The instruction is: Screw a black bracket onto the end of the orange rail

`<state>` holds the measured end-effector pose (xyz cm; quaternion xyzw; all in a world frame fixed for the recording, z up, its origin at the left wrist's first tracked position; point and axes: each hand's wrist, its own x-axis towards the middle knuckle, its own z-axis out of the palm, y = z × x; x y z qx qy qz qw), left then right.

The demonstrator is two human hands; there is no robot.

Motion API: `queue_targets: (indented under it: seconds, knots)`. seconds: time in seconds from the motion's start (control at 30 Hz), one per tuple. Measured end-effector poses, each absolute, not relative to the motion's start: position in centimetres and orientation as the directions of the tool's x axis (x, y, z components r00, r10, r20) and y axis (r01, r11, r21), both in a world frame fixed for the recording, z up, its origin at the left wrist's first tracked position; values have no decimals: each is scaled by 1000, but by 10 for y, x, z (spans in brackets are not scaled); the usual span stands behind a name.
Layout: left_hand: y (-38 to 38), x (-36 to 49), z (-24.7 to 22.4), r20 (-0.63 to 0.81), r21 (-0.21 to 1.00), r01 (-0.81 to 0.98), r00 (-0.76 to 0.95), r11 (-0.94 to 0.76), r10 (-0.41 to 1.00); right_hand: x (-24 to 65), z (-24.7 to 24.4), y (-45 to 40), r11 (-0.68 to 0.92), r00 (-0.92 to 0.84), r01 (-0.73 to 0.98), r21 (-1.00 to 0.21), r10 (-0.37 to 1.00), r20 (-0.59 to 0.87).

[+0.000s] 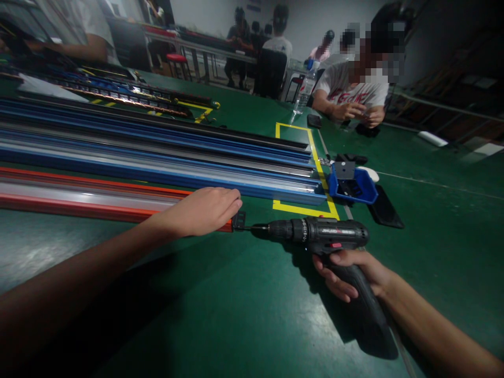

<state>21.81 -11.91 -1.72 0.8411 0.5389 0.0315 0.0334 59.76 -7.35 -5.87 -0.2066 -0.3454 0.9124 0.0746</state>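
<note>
My right hand [350, 273] is wrapped round the grip of a black cordless drill [315, 231]. The drill lies level and points left, its bit meeting a small black end cap [239, 220] at the right end of an orange rail [90, 197]. Over that same end lies my left hand [205, 210], its fingers curled across the rail and pressing it to the table. The underside of the left hand is hidden. Behind the orange rail, several long blue and black rails [157, 157] run side by side.
A blue bin [356, 189] with black parts stands behind the drill, beside a dark phone [386, 207]. Yellow tape [305, 211] marks the green table [236, 310]. Farther back are a water bottle [305, 89] and a seated person [354, 89]. Wired strips [118, 89] lie at the back left.
</note>
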Motion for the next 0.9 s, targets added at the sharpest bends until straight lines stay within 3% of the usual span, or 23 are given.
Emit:
queue_targets:
  seconds: [0.9]
  knots:
    - [-119,218,-18,23,72,902,425,-425,905,598,-58,-74,-756,-901,8,-655,279,-333]
